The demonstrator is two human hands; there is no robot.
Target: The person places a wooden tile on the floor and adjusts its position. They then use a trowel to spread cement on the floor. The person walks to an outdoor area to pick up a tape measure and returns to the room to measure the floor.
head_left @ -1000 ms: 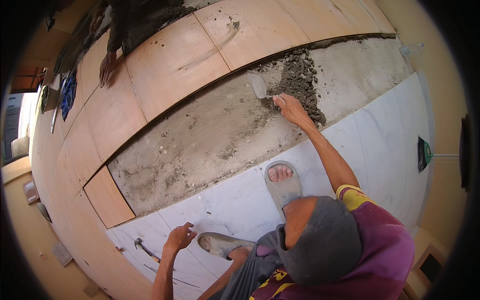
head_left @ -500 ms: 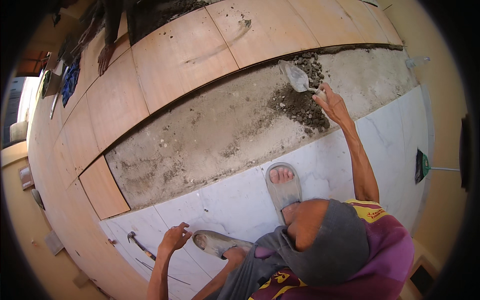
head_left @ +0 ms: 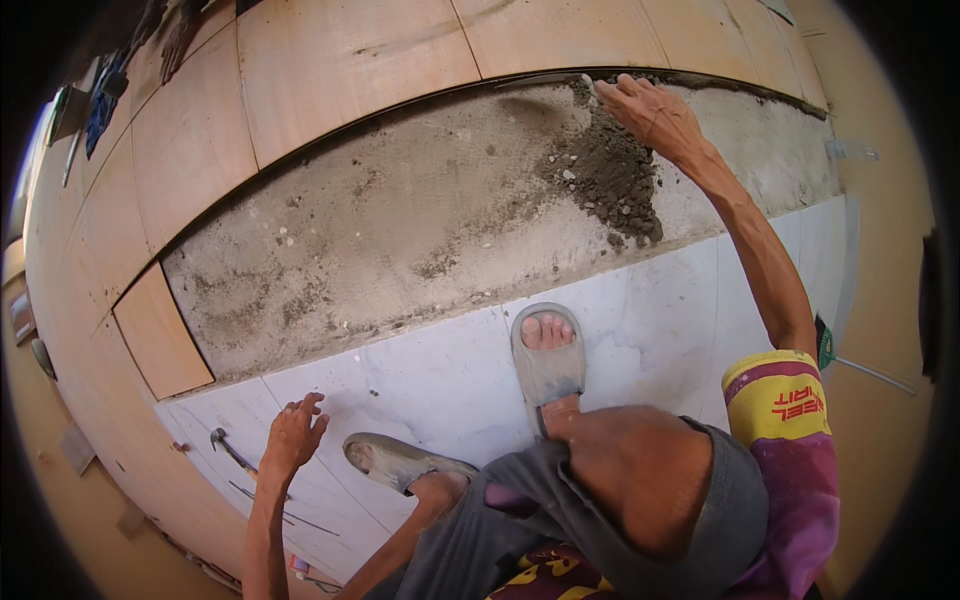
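My right hand (head_left: 655,118) is closed around the handle of a trowel (head_left: 588,86), at the far edge of the bare concrete strip. Most of the trowel is hidden by the hand or seen edge-on against the tan tiles' border. Just below that hand lies a heap of dark, crumbly mortar (head_left: 615,185). My left hand (head_left: 295,432) hovers over the white marbled tiles (head_left: 430,385), fingers loosely bent and apart, holding nothing. Close to it, a hammer (head_left: 232,452) rests on the floor beside thin metal rods (head_left: 285,510).
Tan tiles (head_left: 350,80) border the concrete strip (head_left: 370,220) on its far side. One small tan tile piece (head_left: 162,335) lies at its left end. A green brush with a handle (head_left: 825,345) and a clear plastic bottle (head_left: 850,150) are at right. Another person's hand (head_left: 180,45) shows upper left.
My right hand has moved the trowel away from me, off the heap to the tan tiles' edge, and the blade has turned edge-on. My left hand stays empty. The whole view has shifted.
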